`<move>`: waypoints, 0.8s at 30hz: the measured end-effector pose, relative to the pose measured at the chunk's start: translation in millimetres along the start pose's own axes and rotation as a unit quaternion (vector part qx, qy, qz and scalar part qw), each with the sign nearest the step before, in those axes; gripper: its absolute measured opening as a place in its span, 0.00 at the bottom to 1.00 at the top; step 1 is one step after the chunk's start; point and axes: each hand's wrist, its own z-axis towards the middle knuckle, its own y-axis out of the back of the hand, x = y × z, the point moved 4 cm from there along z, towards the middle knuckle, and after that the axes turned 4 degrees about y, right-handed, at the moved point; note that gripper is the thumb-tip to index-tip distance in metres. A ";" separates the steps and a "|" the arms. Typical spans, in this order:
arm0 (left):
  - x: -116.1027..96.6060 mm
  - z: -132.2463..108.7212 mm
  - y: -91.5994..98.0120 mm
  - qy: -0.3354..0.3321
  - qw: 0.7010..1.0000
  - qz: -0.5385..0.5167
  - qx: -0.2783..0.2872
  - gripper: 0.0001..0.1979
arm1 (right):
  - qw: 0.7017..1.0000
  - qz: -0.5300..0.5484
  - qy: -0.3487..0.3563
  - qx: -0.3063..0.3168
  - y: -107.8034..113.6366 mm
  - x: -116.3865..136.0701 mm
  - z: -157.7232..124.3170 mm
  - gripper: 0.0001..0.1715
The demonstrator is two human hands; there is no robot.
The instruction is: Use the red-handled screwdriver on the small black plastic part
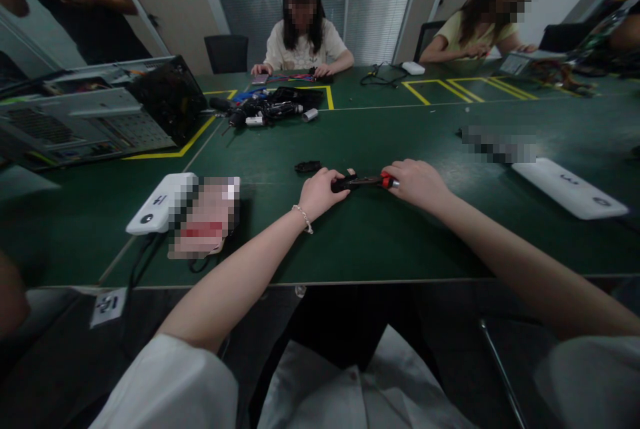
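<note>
My left hand (323,192) is closed on a small black part (344,183), held just above the green table. In my right hand (417,182) is a red-handled tool (387,180) with a slim metal shaft, its fingers closed around the handle. The shaft points left and its tip meets the black part; whether it is a screwdriver or pliers is hard to make out. A second small black piece (307,167) lies on the table just beyond my left hand.
A computer case (100,109) lies at left. Near it are a white power bank (163,202) and a blurred phone (205,219). Cables and a drill (270,105) sit ahead; another white power bank (570,187) is at right. Two people sit across the table (380,249); another stands at left.
</note>
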 end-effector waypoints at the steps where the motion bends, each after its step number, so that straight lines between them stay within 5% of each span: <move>1: 0.1 0.0 0.1 0.000 1.000 -0.001 0.000 0.16 | 1.000 0.000 0.002 -0.001 0.1 -0.4 0.0 0.15; 24: 1.7 0.2 -0.8 -0.005 1.000 0.007 -0.006 0.16 | 1.000 -0.019 -0.005 0.008 3.9 1.2 0.5 0.16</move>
